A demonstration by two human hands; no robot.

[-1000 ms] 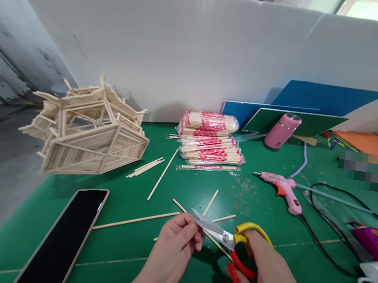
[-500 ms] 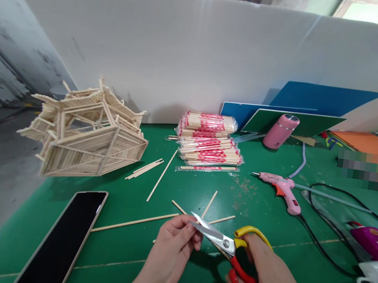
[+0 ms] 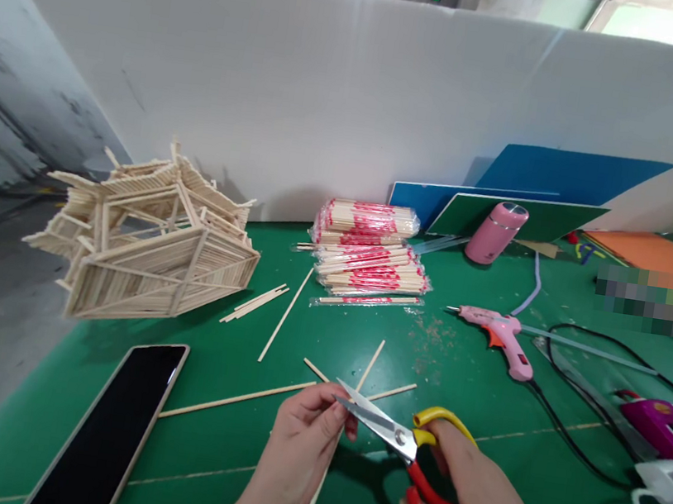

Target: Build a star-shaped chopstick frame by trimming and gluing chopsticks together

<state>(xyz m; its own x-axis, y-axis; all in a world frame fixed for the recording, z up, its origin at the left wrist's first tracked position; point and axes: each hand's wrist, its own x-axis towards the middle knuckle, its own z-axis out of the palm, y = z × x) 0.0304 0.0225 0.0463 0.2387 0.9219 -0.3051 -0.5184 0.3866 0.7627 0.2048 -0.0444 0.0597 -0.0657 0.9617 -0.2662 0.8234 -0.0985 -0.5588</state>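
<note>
Bent into a pinch, the fingers of my left hand (image 3: 299,451) meet at the blade tips; whatever they hold is hidden. My right hand (image 3: 481,493) grips scissors (image 3: 401,438) with one yellow and one red handle. Their blades are slightly parted, the tips touching or very near my left fingertips. Several thin wooden sticks lie crossed on the green table around the blades, among them a stick (image 3: 370,367) running beneath my left hand and a stick (image 3: 395,391) to the right. Left of that hand lies a longer stick (image 3: 237,399).
A wooden stick model (image 3: 141,258) stands at left, behind a phone (image 3: 112,425). Wrapped chopstick bundles (image 3: 370,253), loose sticks (image 3: 254,303) and a pink bottle (image 3: 495,234) sit farther back. At right are a pink glue gun (image 3: 503,338) with its cable and a purple device (image 3: 668,428).
My left hand has shifted slightly, uncovering more of the stick below it. The scissors stay at my left fingertips, blades still slightly apart. The whole view has moved a little.
</note>
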